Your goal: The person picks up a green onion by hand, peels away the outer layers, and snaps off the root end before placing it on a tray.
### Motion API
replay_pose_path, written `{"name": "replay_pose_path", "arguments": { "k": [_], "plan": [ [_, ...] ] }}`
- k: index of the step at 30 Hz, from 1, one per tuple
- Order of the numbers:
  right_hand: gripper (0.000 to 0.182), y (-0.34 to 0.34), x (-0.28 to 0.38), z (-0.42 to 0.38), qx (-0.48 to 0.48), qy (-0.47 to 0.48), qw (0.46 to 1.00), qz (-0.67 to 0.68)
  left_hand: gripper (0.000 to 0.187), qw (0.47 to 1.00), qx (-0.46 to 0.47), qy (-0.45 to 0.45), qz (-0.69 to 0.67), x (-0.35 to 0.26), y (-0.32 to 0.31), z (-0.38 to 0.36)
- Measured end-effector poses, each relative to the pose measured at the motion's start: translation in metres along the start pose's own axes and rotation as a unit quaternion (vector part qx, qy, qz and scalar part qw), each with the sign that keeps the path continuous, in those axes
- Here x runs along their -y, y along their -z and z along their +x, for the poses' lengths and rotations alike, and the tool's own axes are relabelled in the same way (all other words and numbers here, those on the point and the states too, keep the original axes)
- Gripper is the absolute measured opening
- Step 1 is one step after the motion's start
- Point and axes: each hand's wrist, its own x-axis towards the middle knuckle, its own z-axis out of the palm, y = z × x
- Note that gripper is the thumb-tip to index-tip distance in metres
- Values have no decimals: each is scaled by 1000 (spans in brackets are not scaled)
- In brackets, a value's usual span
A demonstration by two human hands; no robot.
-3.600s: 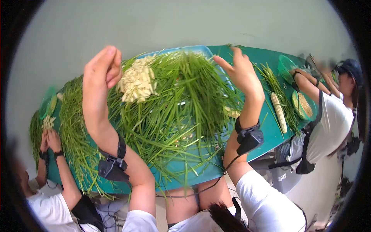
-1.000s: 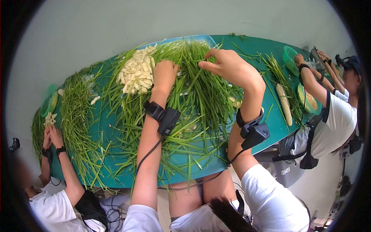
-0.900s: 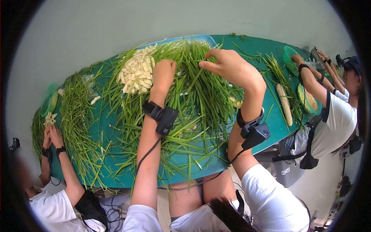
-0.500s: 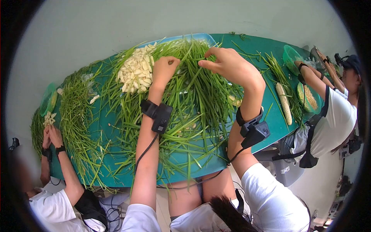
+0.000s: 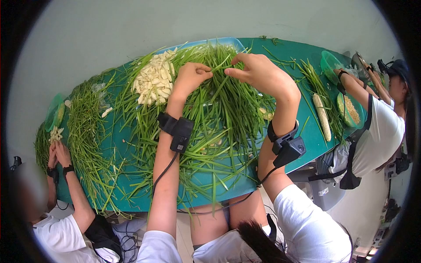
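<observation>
Left hand (image 5: 192, 79), fingers loosely curled, and right hand (image 5: 262, 74), thumb and forefinger apart, both over green stalks (image 5: 230, 94), any grip unclear; pale slices (image 5: 154, 79) beside the left, blue tray (image 5: 232, 42) beneath stalks, green surface (image 5: 201, 193), corn cob (image 5: 322, 117) well right.

Looks like some kind of shared food-prep room tbh, can't tell if it's a proper kitchen. There's one long green table (image 5: 309, 133) piled with leafy stalks (image 5: 232, 98), pale chopped bits (image 5: 154, 81) and a corn cob (image 5: 322, 116), people working at both ends (image 5: 379, 127), a plain grey wall (image 5: 210, 19) and a light floor (image 5: 357, 204).
</observation>
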Motion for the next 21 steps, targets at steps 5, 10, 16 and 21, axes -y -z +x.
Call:
{"name": "replay_pose_path", "arguments": {
  "k": [5, 10, 16, 21],
  "plan": [
    [45, -1, -1, -2, -15, 5, 999, 30, 24, 997, -38, -24, 55, 0, -5, -1],
    [46, 1, -5, 0, -18, -12, 1000, 14, 19, 993, -84, -66, -44, 0, 6, 4],
    [54, 9, -1, -3, -87, 28, 995, 30, 25, 983, -32, -70, -165, -49, 54, -17],
    [54, 14, 15, -1, -137, 78, 966, 203, 21, 979, 49, -74, -181, -87, 78, -41]
  ]
}}
